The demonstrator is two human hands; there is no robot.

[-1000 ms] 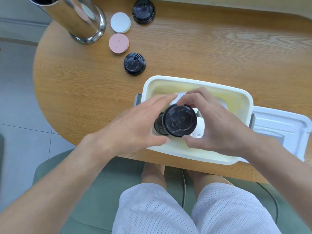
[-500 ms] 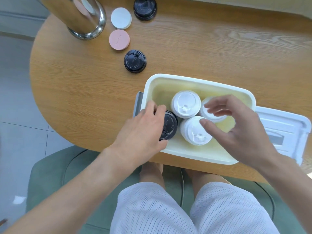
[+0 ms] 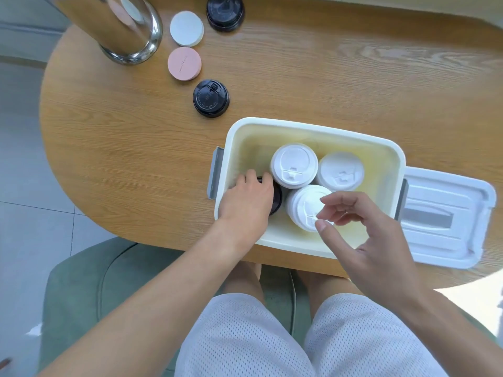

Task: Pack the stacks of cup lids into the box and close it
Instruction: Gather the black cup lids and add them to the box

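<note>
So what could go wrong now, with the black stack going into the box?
The left hand wedges the black stack beside the white stacks; pushing could topple them. The stacks rise near the box rim, so the box lid may not close.

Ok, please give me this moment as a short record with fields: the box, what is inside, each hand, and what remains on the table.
box: open box on the wooden table
box lid: lies flat on the table right of the box
inside: three white lid stacks and one black lid stack
left hand: inside the box, grip on the black lid stack
right hand: above the box, fingers loosely curled, holds nothing
still outside: two black lid stacks, pink disc, white disc
</note>
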